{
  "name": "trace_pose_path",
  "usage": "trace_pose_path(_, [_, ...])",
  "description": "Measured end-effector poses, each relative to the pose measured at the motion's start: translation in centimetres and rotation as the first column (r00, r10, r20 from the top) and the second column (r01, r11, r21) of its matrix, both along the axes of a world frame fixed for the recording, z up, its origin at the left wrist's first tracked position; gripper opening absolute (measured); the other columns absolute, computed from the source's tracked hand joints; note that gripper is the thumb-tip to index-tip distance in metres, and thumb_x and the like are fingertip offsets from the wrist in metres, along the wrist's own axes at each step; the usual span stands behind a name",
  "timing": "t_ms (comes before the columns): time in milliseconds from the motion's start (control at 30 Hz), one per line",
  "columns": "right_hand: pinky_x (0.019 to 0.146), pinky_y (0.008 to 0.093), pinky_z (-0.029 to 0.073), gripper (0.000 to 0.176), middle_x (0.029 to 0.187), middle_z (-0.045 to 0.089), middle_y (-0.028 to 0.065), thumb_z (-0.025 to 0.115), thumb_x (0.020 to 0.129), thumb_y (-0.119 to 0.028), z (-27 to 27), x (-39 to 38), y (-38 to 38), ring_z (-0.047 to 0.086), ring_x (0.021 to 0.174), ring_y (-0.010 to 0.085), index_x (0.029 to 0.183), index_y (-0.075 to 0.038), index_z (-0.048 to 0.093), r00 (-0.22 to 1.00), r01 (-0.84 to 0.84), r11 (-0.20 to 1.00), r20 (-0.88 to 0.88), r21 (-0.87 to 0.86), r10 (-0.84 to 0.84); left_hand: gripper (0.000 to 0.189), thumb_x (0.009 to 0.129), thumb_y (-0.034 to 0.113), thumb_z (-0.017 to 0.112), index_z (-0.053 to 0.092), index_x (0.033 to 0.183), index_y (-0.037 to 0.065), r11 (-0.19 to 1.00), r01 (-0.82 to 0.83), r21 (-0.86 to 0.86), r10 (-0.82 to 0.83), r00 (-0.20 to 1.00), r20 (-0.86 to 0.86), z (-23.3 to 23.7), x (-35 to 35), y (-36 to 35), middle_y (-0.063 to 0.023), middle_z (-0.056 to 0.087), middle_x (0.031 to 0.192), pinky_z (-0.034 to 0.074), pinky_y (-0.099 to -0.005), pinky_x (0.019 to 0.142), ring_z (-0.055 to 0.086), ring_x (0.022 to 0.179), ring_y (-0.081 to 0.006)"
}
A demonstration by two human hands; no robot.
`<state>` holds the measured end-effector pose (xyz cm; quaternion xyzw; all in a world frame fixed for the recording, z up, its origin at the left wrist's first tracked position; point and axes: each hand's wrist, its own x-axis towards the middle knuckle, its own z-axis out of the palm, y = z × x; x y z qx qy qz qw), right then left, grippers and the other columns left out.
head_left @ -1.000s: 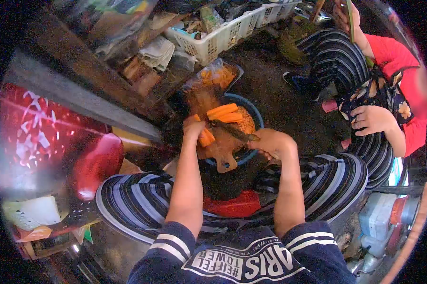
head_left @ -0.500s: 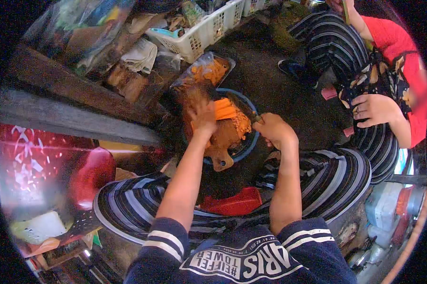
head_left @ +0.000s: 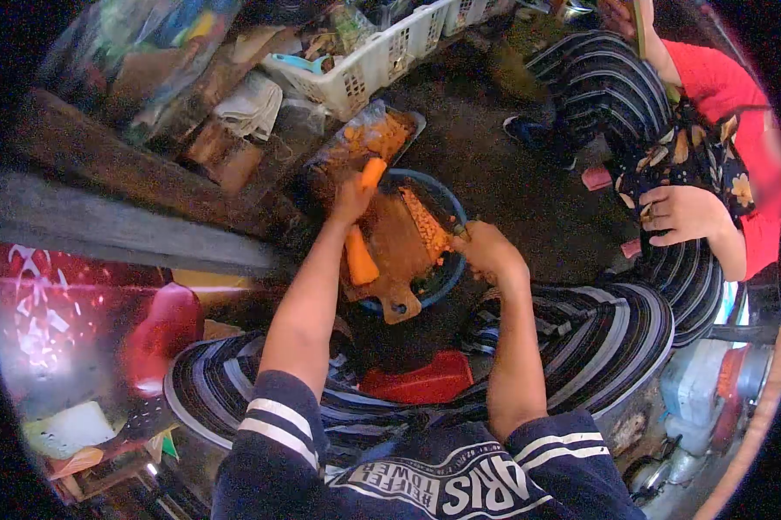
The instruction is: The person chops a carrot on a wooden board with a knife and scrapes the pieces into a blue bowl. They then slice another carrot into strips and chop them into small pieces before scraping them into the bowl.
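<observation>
My left hand point(head_left: 352, 199) is closed on an orange carrot piece point(head_left: 374, 173) at the upper left of a wooden cutting board point(head_left: 395, 227). Another thick carrot piece point(head_left: 361, 258) lies along the board's left edge. Small diced carrot point(head_left: 423, 218) forms a strip down the board's right side. The board rests across a blue-rimmed basin point(head_left: 456, 204). Beside the basin's right rim, my right hand point(head_left: 492, 251) is wrapped round a knife's handle; its blade is hard to make out. Behind my left hand, a tray point(head_left: 418, 128) holds more cut carrot and a clear plastic bag.
A white plastic crate point(head_left: 347, 82) stands at the back. A wooden beam point(head_left: 139, 212) runs along the left. A red plastic object point(head_left: 421, 379) sits between my legs. On the right sits another person in red point(head_left: 711, 78), one hand point(head_left: 687, 213) on their lap.
My left hand has shifted up and left and now grips a carrot piece. The bundle of carrot sticks no longer lies across the board, leaving much of its surface bare.
</observation>
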<state>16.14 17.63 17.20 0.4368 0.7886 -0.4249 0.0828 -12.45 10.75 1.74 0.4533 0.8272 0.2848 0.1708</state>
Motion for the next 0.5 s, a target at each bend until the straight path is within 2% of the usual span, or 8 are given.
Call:
trace_pose_path(67, [0.044, 0.0368, 0.045, 0.028, 0.059, 0.056, 0.0152, 0.054, 0.08, -0.024, 0.0, -0.6, -0.8, 0.056, 0.046, 0.0235, 0.08, 0.004, 0.056, 0.999, -0.036, 0.999, 0.029, 0.031, 0.035, 0.041, 0.07, 0.014, 0.06, 0.053, 0.109, 0.005, 0.999, -0.034, -0.022, 0.034, 0.998, 0.043, -1.7, -1.2, -0.4, -0.0217, 0.052, 0.104, 0.044, -0.0448, 0.081, 0.053, 0.092, -0.0368])
trace_pose_path(133, [0.048, 0.0395, 0.047, 0.03, 0.062, 0.059, 0.0184, 0.054, 0.08, -0.026, -0.6, -1.3, -2.2, 0.06, 0.051, 0.0277, 0.08, 0.004, 0.056, 0.996, -0.075, 0.996, 0.058, 0.058, 0.072, 0.034, 0.071, 0.011, 0.059, 0.057, 0.104, 0.006, 0.952, -0.009, 0.307, 0.182, 0.823, -0.538, -3.1, -1.5, -1.4, -0.0224, 0.053, 0.102, 0.044, -0.0422, 0.081, 0.052, 0.093, -0.0369])
trace_pose_path(167, [0.053, 0.0424, 0.048, 0.033, 0.066, 0.06, 0.0211, 0.054, 0.081, -0.029, -2.4, -1.5, -3.1, 0.061, 0.057, 0.0321, 0.081, 0.004, 0.057, 0.994, -0.108, 0.985, 0.026, 0.135, 0.105, 0.034, 0.071, 0.011, 0.059, 0.057, 0.104, 0.006, 0.953, -0.017, 0.304, 0.185, 0.825, -0.534, -2.9, -1.0, -2.2, -0.0224, 0.053, 0.102, 0.044, -0.0422, 0.081, 0.052, 0.093, -0.0369])
trace_pose_path(267, [0.065, 0.0483, 0.047, 0.04, 0.076, 0.061, 0.0246, 0.054, 0.081, -0.035, -9.2, -1.3, -5.8, 0.06, 0.073, 0.0406, 0.084, 0.004, 0.059, 0.977, -0.2, 0.936, -0.011, 0.29, 0.212, 0.031, 0.072, 0.009, 0.057, 0.059, 0.103, 0.007, 0.849, -0.348, 0.397, 0.482, 0.817, -0.316, -0.8, 1.6, -5.4, -0.0209, 0.056, 0.095, 0.045, -0.0388, 0.078, 0.055, 0.088, -0.0346])
trace_pose_path(300, [0.064, 0.0486, 0.048, 0.039, 0.076, 0.06, 0.0253, 0.055, 0.081, -0.035, -9.8, -1.7, -7.5, 0.06, 0.073, 0.0414, 0.082, 0.004, 0.059, 0.987, -0.134, 0.946, -0.046, 0.294, 0.154, 0.032, 0.073, 0.008, 0.054, 0.059, 0.105, 0.007, 0.777, -0.556, 0.294, 0.567, 0.822, 0.056, 1.0, 3.4, -7.1, -0.0188, 0.058, 0.092, 0.045, -0.0371, 0.077, 0.056, 0.085, -0.0317])
trace_pose_path(333, [0.064, 0.0488, 0.048, 0.039, 0.076, 0.06, 0.0261, 0.055, 0.081, -0.035, -10.0, -2.1, -9.0, 0.059, 0.072, 0.0422, 0.079, 0.004, 0.06, 0.992, -0.068, 0.952, -0.084, 0.299, 0.097, 0.034, 0.074, 0.006, 0.052, 0.058, 0.107, 0.007, 0.699, -0.705, 0.121, 0.612, 0.677, 0.409, 2.1, 4.9, -8.7, -0.0167, 0.059, 0.089, 0.046, -0.0355, 0.076, 0.057, 0.082, -0.0287])
trace_pose_path(433, [0.063, 0.051, 0.047, 0.035, 0.072, 0.059, 0.0281, 0.053, 0.083, -0.031, -8.5, -1.6, -12.9, 0.058, 0.07, 0.0451, 0.088, 0.004, 0.05, 0.994, -0.053, 0.952, -0.077, 0.301, 0.079, 0.037, 0.075, -0.002, 0.041, 0.053, 0.11, -0.004, 0.593, -0.79, 0.158, 0.416, 0.468, 0.78, -2.1, 7.7, -11.6, -0.0145, 0.06, 0.101, 0.046, -0.0301, 0.076, 0.059, 0.087, -0.0205])
trace_pose_path(500, [0.062, 0.0521, 0.047, 0.033, 0.07, 0.058, 0.028, 0.051, 0.084, -0.027, -9.1, -1.4, -14.2, 0.058, 0.069, 0.0446, 0.097, 0.0, 0.039, 0.994, 0.007, 0.952, -0.109, 0.307, 0.028, 0.036, 0.078, -0.002, 0.038, 0.053, 0.11, -0.002, 0.564, -0.801, 0.203, 0.334, 0.445, 0.831, -1.7, 9.5, -12.2, -0.0124, 0.06, 0.102, 0.046, -0.03, 0.078, 0.057, 0.089, -0.0196])
